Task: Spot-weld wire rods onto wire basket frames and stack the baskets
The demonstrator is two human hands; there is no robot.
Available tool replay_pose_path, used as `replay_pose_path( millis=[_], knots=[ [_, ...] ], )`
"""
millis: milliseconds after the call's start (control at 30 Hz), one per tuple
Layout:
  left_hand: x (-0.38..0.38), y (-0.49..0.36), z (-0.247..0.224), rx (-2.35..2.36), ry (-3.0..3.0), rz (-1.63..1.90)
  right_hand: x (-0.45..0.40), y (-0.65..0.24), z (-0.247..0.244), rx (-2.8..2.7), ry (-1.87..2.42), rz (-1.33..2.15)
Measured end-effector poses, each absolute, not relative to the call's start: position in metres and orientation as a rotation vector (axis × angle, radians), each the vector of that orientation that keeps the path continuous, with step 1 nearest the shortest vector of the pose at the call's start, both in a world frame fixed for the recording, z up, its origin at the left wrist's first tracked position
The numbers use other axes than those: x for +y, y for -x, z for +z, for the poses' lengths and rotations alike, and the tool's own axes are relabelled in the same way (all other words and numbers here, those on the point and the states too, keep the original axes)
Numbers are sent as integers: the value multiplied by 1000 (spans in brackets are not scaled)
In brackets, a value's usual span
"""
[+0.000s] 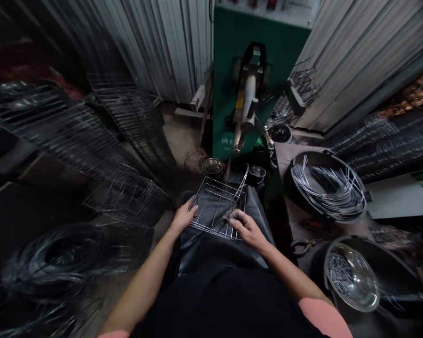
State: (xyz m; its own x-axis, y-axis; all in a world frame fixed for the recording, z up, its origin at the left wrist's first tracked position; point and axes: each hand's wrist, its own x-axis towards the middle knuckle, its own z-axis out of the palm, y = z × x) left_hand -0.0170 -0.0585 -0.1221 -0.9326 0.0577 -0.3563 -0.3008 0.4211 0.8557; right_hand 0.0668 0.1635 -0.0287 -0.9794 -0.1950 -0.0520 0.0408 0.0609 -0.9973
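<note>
Rectangular steel wire rack (217, 207), open grid, lying roughly flat on lap (257, 220); curved wire loop (241, 183) at far right corner.

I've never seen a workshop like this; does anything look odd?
One oddity: a bent wire loop juts up from the far corner of the wire rack on the person's lap, unlike the rack's flat grid.

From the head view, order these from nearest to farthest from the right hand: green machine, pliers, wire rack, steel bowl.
1. Wire rack: on the lap, under the right hand.
2. Pliers: to the right.
3. Steel bowl: farther right, in a black tub.
4. Green machine: straight ahead.
</note>
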Motion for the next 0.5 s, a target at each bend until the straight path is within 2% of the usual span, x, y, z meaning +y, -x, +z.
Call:
replay_pose_path(
  millis=[300, 400, 500],
  knots=[
    [-55, 25, -131, 2444, 220, 1300, 179, -72, -40, 2006, 210, -2024],
    [-55, 25, -132, 2430, 220, 1324, 177, -71, -43, 1983, 234, -2050],
    [-58, 23, -130, 2313, 209, 1500, 170, -60, -40, 1936, 220, -2110]
  ],
)
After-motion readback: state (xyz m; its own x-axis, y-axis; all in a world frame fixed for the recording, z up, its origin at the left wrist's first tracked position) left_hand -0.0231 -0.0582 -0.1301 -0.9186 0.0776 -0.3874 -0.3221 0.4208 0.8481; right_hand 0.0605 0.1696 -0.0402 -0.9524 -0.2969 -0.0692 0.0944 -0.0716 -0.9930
